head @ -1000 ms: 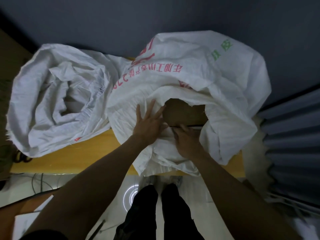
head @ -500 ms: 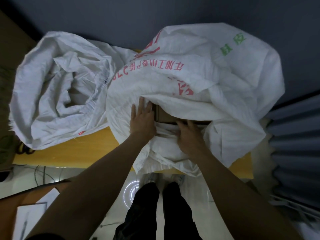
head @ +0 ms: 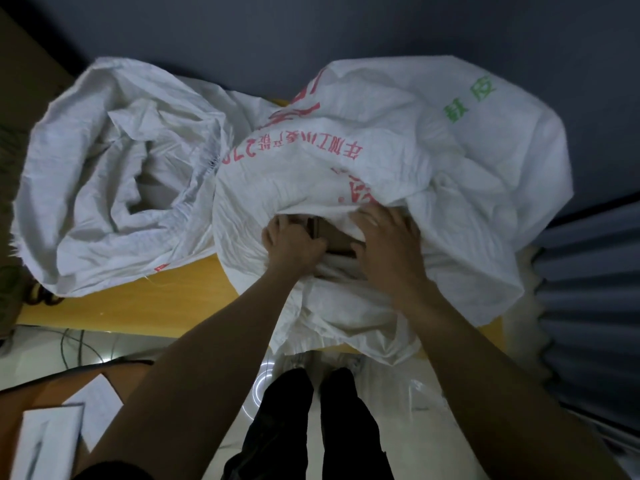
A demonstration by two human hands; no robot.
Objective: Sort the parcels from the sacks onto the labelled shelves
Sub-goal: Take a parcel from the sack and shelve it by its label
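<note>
left hand [head: 291, 244] grip: curled on brown parcel [head: 334, 237] in mouth of printed sack [head: 381, 143] | right hand [head: 388, 251] grip: flat, spread, pressing printed sack cloth | plain sack [head: 104, 174]: left of printed sack

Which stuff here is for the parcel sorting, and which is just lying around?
For the job: printed sack, plain sack, brown parcel, left hand, right hand.
Just lying about: yellow table, floor cables, white box.
</note>
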